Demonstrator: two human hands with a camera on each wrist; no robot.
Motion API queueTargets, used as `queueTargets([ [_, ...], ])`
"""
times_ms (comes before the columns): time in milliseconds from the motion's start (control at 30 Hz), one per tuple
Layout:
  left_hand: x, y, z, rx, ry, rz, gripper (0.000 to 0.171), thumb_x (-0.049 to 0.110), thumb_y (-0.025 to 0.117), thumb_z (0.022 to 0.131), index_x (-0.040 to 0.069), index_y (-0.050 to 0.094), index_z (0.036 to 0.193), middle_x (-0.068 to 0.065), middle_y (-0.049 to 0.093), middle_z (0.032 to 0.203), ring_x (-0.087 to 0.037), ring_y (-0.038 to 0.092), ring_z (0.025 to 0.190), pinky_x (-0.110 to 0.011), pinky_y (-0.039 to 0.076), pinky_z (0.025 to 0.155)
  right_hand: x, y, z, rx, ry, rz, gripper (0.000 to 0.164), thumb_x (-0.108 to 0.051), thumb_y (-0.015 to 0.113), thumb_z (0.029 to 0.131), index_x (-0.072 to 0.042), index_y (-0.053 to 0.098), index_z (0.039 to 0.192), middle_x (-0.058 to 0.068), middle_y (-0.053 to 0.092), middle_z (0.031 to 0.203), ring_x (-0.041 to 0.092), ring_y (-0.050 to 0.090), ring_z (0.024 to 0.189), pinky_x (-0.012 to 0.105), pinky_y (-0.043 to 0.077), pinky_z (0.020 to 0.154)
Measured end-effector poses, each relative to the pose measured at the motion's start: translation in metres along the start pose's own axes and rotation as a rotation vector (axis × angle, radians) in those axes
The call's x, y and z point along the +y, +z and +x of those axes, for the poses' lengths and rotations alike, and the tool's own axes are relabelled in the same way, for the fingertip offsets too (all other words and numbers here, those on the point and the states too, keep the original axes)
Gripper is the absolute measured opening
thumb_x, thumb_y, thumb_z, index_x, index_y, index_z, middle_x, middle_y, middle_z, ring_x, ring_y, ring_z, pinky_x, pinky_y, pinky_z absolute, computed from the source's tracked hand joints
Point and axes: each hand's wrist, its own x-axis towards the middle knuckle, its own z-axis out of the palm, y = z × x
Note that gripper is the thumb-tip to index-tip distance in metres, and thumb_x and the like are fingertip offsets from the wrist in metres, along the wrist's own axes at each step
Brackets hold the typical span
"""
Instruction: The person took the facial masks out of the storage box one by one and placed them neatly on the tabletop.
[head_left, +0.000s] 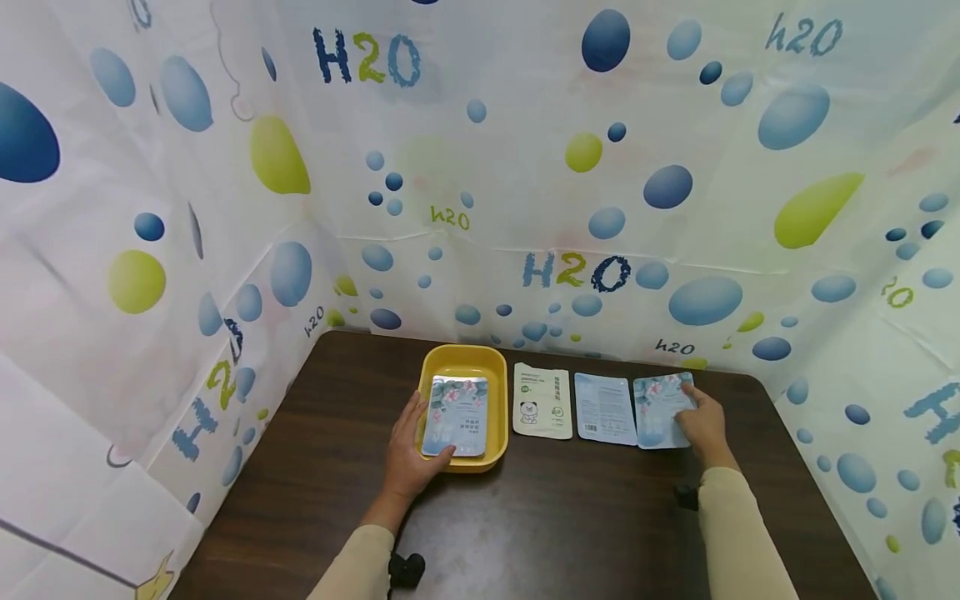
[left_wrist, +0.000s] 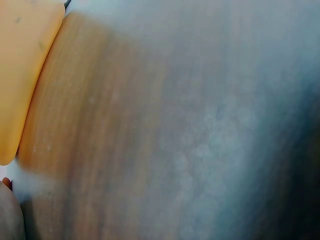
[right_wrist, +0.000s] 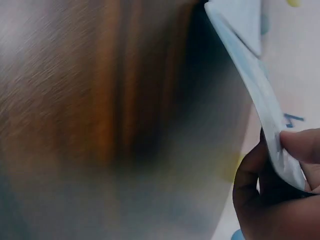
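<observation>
At the right end of a row of packets, my right hand (head_left: pixel 703 422) pinches a light-blue floral packet (head_left: pixel 654 414). The right wrist view shows the thumb (right_wrist: pixel 302 142) on one face of the bent packet (right_wrist: pixel 250 82) and curled fingers behind it. My left hand (head_left: pixel 410 462) rests with spread fingers at the near left corner of a yellow tray (head_left: pixel 497 375), its thumb by the lower edge of another light-blue floral packet (head_left: pixel 456 417) lying in the tray. In the left wrist view only a sliver of that hand (left_wrist: pixel 9 212) shows below the tray (left_wrist: pixel 27 75).
Between the tray and the held packet lie a pale-green panda packet (head_left: pixel 542 402) and a light-blue packet with printed text (head_left: pixel 605 408). All stand on a dark wooden table (head_left: pixel 570 517). A printed curtain (head_left: pixel 510 200) hangs behind and beside it.
</observation>
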Motion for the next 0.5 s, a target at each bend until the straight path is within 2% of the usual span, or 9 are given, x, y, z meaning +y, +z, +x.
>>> queueTargets([
  [67, 0.001, 0.001, 0.000, -0.004, -0.007, -0.007, 0.088, 0.037, 0.084, 0.069, -0.002, 0.055, 0.142, -0.015, 0.042, 0.161, -0.043, 0.045, 0.140, -0.065, 0.040, 0.108, 0.007, 0.000, 0.001, 0.001, -0.007, -0.078, 0.079, 0.010, 0.043, 0.080, 0.001, 0.031, 0.157, 0.034, 0.020, 0.163, 0.049, 0.025, 0.149, 0.059, 0.025, 0.120],
  [133, 0.001, 0.001, -0.001, -0.005, -0.015, -0.015, 0.088, 0.037, 0.084, 0.069, -0.002, 0.055, 0.142, -0.015, 0.041, 0.162, -0.043, 0.045, 0.141, -0.065, 0.039, 0.109, 0.014, 0.001, 0.001, -0.012, -0.007, -0.156, 0.078, 0.008, 0.042, 0.079, 0.001, 0.033, 0.156, 0.036, 0.023, 0.161, 0.051, 0.029, 0.145, 0.061, 0.028, 0.117],
  [267, 0.001, 0.002, -0.002, -0.003, -0.019, -0.019, 0.088, 0.037, 0.083, 0.069, -0.002, 0.055, 0.143, -0.015, 0.041, 0.162, -0.043, 0.044, 0.142, -0.064, 0.038, 0.111, 0.027, 0.004, 0.000, -0.063, 0.001, -0.278, 0.072, 0.004, 0.044, 0.085, -0.002, 0.034, 0.156, 0.038, 0.023, 0.160, 0.056, 0.025, 0.147, 0.067, 0.024, 0.119],
  [333, 0.000, 0.003, -0.002, -0.003, -0.017, -0.020, 0.088, 0.037, 0.083, 0.069, -0.002, 0.054, 0.143, -0.015, 0.041, 0.162, -0.042, 0.044, 0.143, -0.064, 0.037, 0.111, 0.035, 0.006, -0.001, -0.066, -0.022, -0.305, 0.068, 0.002, 0.044, 0.088, -0.001, 0.035, 0.155, 0.038, 0.025, 0.159, 0.057, 0.021, 0.148, 0.068, 0.021, 0.119],
  [500, 0.000, 0.002, 0.000, -0.003, -0.010, -0.022, 0.088, 0.036, 0.084, 0.069, -0.002, 0.054, 0.143, -0.015, 0.041, 0.162, -0.042, 0.044, 0.143, -0.062, 0.038, 0.111, 0.045, 0.011, -0.002, -0.016, -0.122, -0.325, 0.060, -0.001, 0.046, 0.091, 0.005, 0.040, 0.151, 0.041, 0.029, 0.156, 0.061, 0.023, 0.145, 0.068, 0.020, 0.119],
])
